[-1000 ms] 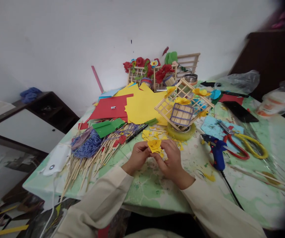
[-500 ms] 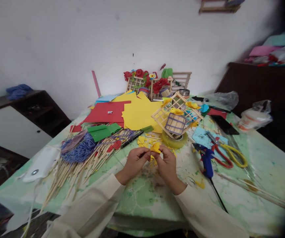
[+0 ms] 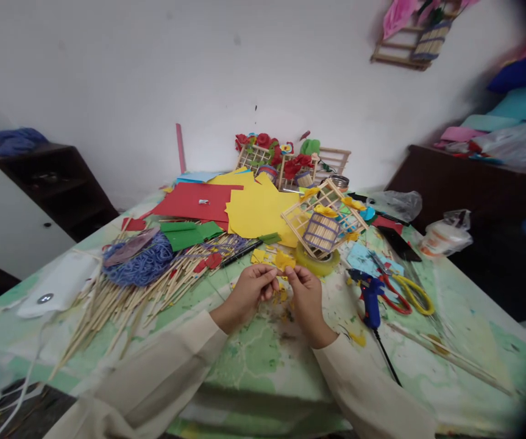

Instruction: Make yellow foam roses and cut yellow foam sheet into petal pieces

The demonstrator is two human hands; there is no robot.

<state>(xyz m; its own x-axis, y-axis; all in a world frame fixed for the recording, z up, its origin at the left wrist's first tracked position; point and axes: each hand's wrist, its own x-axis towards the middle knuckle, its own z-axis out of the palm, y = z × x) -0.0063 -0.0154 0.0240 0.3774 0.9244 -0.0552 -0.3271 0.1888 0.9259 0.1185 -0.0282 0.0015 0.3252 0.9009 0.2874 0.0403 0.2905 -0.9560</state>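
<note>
Between my hands is a small yellow paper flower (image 3: pixel 284 260), its petals curled upward. My left hand (image 3: pixel 250 294) pinches at its lower left edge, thumb against forefinger, the other fingers curled in. From the right side my right hand (image 3: pixel 307 297) grips its base between thumb and fingertips. The fingertips hide the underside of the flower. Just beyond it, a lattice of thin sticks (image 3: pixel 290 221) with yellow flowers and a small stick basket (image 3: pixel 321 231) leans on a roll of clear tape (image 3: pixel 320 266). Yellow paper scraps (image 3: pixel 258 256) lie close by.
On the right are a blue glue gun (image 3: pixel 371 302) with its cord and scissors (image 3: pixel 415 296). Loose sticks (image 3: pixel 130 314) and blue yarn (image 3: pixel 139 262) spread at left. Yellow sheets (image 3: pixel 256 210) and red paper (image 3: pixel 194 202) lie behind; a white power bank-like box (image 3: pixel 56 286) sits far left.
The camera view has shifted, showing more of the wall hanging and shelf on the right. My left fingers have shifted slightly on the flower, and the flower has turned a little.
</note>
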